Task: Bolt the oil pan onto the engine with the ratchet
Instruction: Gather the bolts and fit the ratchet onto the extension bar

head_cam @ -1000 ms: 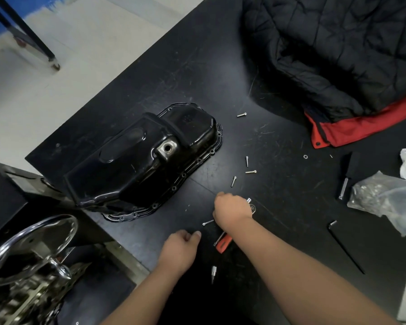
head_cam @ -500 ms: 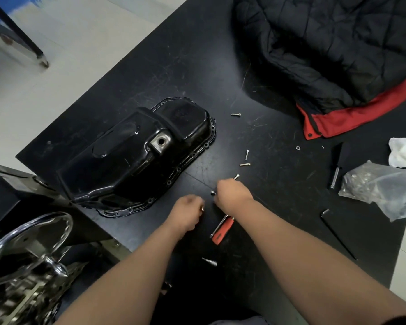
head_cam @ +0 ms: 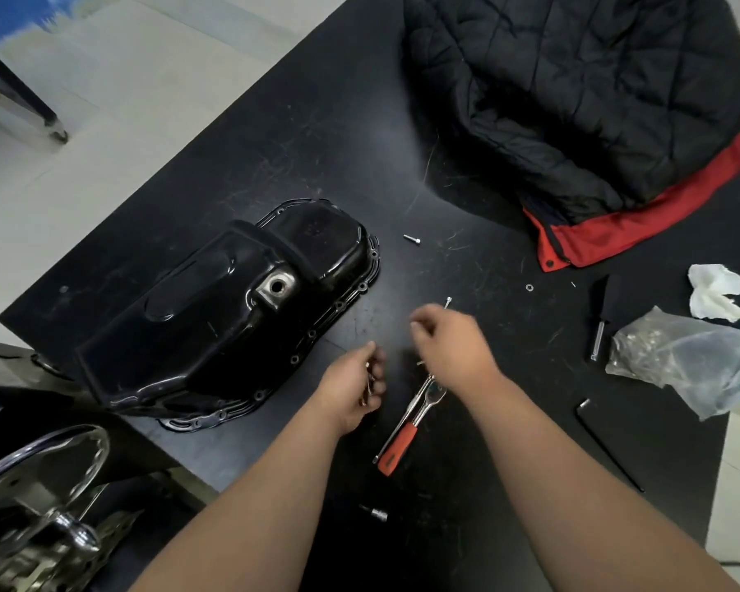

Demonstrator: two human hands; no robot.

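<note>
The left hand (head_cam: 352, 390), just off the near right corner of the oil pan (head_cam: 231, 318), is curled round a small bunch of bolts (head_cam: 369, 380). The right hand (head_cam: 453, 341), a little further right of the pan, has its fingers bent down toward the table (head_cam: 317, 143), but it is blurred and I cannot tell whether it pinches anything. The step looks like gathering the fasteners, and it goes best if each bolt is taken by the head with the fingertips and passed into the cupped left palm, which should stay closed so none rolls off. One loose bolt (head_cam: 447, 302) lies just beyond the right hand, and another, the far bolt (head_cam: 412, 238), is off the pan's far right end. A washer (head_cam: 529, 287) sits well right of the pan. The ratchet (head_cam: 406, 425) lies near the pan's near corner, its head under the right wrist, with a socket (head_cam: 377, 514) nearer the person. The pan rests sump-up on the table, not yet on the engine (head_cam: 39, 540) at its near left.
</note>
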